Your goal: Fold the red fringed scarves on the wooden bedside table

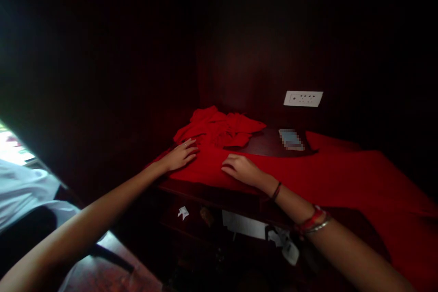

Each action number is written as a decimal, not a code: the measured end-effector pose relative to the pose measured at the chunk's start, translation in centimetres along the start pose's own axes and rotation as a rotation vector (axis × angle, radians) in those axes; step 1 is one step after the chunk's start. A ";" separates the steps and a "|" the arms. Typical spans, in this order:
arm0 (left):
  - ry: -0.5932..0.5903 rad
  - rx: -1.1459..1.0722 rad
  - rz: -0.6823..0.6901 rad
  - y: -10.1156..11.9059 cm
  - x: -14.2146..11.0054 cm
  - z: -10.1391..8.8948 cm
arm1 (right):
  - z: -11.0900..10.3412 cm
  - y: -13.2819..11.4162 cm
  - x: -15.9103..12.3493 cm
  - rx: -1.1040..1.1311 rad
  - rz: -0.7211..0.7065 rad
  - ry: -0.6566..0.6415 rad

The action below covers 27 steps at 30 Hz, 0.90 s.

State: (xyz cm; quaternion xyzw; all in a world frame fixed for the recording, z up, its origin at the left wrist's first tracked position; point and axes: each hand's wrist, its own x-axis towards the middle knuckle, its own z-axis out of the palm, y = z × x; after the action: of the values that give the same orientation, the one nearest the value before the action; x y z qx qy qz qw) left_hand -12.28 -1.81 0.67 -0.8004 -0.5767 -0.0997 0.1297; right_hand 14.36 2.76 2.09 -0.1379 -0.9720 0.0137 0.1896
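A red cloth (328,173) is spread over a dark wooden table (267,143) and bunches into a crumpled heap at the far end. My left hand (181,155) lies flat on the cloth's near left part, fingers stretched out toward the heap. My right hand (241,169) rests palm down on the cloth just to the right, fingers extended and pointing left. Both hands press on the fabric and hold nothing. Bangles and a thread band circle my right wrist.
A phone-like object (291,139) lies on the bare tabletop behind the cloth. A white socket plate (303,98) is on the dark wall. Papers (243,224) and scraps sit on a shelf under the table. White fabric (23,187) lies at the left edge.
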 end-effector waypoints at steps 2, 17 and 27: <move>-0.030 -0.043 0.082 2.6 1.8 0.7 | -2.1 2.6 -2.6 -0.027 0.116 -0.039; -0.325 -0.163 0.204 9.3 6.0 4.1 | -1.9 5.9 -14.5 -0.183 0.526 -0.143; -0.246 -0.306 0.271 14.1 16.5 3.2 | -5.8 0.2 -16.1 -0.369 0.269 -0.190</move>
State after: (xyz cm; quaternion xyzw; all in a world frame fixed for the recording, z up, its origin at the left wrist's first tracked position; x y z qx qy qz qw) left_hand 6.37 9.78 1.39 -0.8869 -0.4538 -0.0693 -0.0522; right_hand 30.86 -1.63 1.57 -0.2964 -0.9445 -0.1258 0.0653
